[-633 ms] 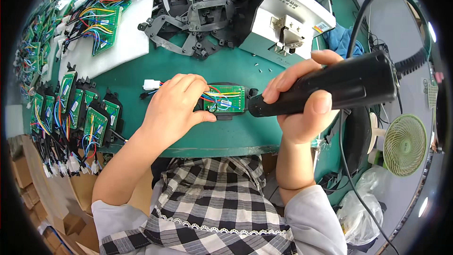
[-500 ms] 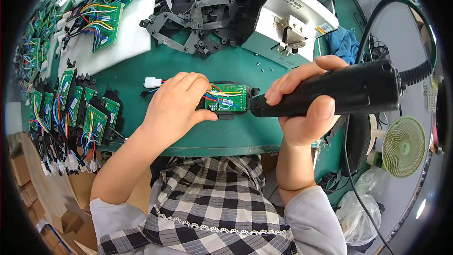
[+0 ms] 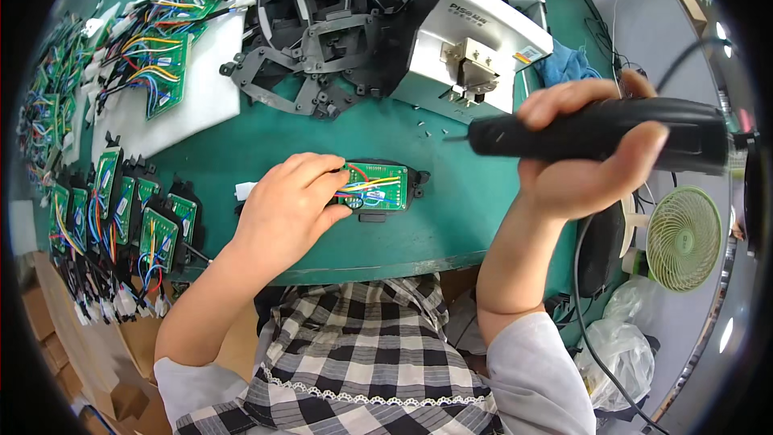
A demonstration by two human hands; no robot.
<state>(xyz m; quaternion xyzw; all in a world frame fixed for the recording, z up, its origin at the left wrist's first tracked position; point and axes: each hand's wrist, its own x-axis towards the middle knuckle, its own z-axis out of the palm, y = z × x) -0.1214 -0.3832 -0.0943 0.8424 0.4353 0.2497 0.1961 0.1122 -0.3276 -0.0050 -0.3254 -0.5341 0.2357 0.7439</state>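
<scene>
My left hand [image 3: 282, 208] presses and grips the left end of a green circuit board [image 3: 390, 177], which lies in a black plastic frame [image 3: 418, 180] on the table. Red, yellow, white and blue wires run over the board and under my fingers. A white connector [image 3: 245, 191] pokes out to the left of that hand. My right hand [image 3: 564, 185] is wrapped round a black electric screwdriver [image 3: 692, 130], held almost level above the table. Its thin bit points left, apart from the board. Whether a screw sits on the bit is too small to tell.
A white screw feeder [image 3: 503, 28] stands at the back, with small screws [image 3: 428, 133] loose before it. Black frames [image 3: 338, 40] pile up beside it. Wired boards [image 3: 169, 72] lie on white foam [image 3: 213, 84]; several framed boards [image 3: 157, 238] stand left. A green fan [image 3: 684, 239] is at right.
My right hand has lifted the screwdriver off the board's right end and moved it up and right, so its bit now shows. My left hand stays on the board. The whole view has shifted slightly.
</scene>
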